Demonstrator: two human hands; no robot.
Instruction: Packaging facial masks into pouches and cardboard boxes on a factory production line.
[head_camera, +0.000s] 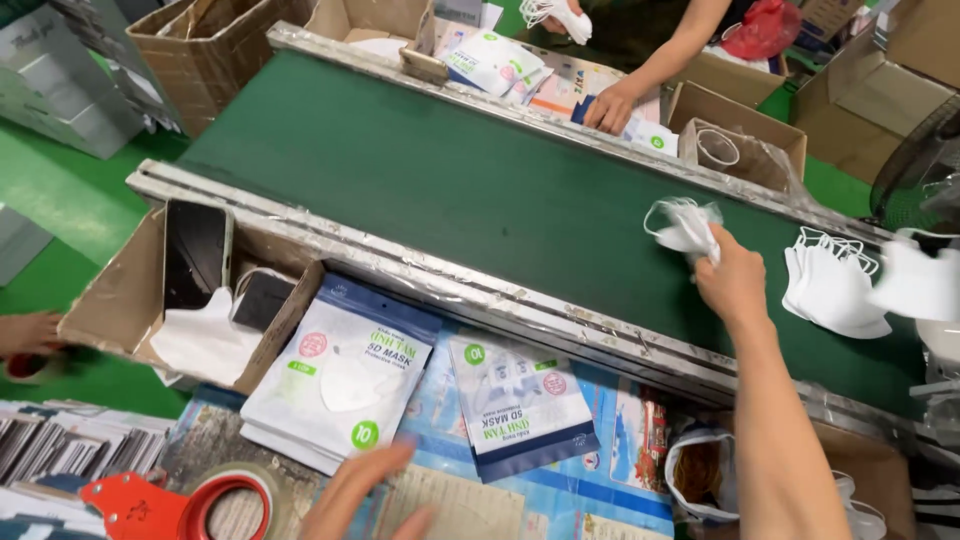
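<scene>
My right hand (733, 280) reaches over the green conveyor belt (450, 180) and is closed on a small bunch of white face masks (682, 226). A fanned stack of white masks (832, 285) lies on the belt just to its right. My left hand (365, 495) rests open and flat on printed paper at the near edge, below a stack of white-and-blue mask pouches (340, 375). A single pouch (520, 405) lies to the right of that stack.
A red tape dispenser (190, 505) sits at the bottom left. A cardboard box (130, 290) holds a black phone (195, 252). Across the belt another person's hand (610, 105) touches pouches. More cardboard boxes (740, 125) line the far side.
</scene>
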